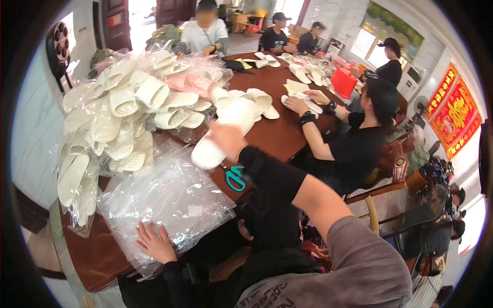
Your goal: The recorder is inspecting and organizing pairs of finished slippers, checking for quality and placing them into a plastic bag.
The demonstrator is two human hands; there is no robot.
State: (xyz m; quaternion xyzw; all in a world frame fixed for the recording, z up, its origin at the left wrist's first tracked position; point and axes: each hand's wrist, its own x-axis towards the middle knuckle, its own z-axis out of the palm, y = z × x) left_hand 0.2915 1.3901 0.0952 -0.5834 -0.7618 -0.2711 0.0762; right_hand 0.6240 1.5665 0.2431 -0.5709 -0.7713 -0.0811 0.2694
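Daylight enters from the doorway (pixel 138 20) at upper left and the window (pixel 372 49) at upper right, both blown out to white. You see even, bright light on the table (pixel 280 131), with glare on the clear plastic bags (pixel 169 200). Your raised right hand (pixel 226 136) is motion-blurred. Fisheye distortion bends edges toward the dark circular rim; fine detail is soft throughout.
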